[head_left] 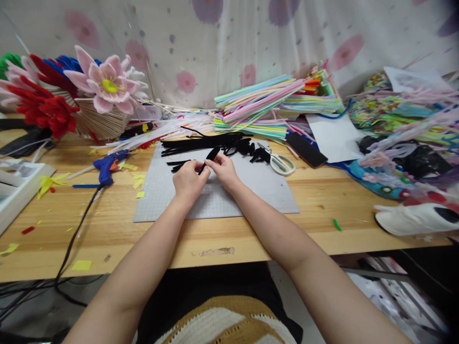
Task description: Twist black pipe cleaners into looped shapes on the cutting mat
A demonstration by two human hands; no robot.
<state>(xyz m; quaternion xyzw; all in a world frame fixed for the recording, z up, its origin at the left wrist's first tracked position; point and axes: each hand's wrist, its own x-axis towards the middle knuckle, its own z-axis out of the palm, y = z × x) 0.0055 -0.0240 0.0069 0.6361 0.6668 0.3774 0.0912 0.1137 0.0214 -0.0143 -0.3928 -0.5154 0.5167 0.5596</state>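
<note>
Pinching a short black pipe cleaner [212, 154] between closed fingertips, the left hand [189, 180] and right hand [224, 169] are sharing the grip just above the grey mat [251, 191] on the tabletop [287, 224], the piece likely being light, fuzzy and bendable, best held near its ends.

Wooden table [107, 224], grey cutting mat [251, 191] at centre, blue glue gun [107, 165] toward its left edge, scissors [281, 163] beyond the mat, yellow scraps [81, 265] near the front edge.

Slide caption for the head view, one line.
Left hand and right hand pinch a black pipe cleaner over a grey mat; scissors and a blue glue gun lie nearby.
</note>
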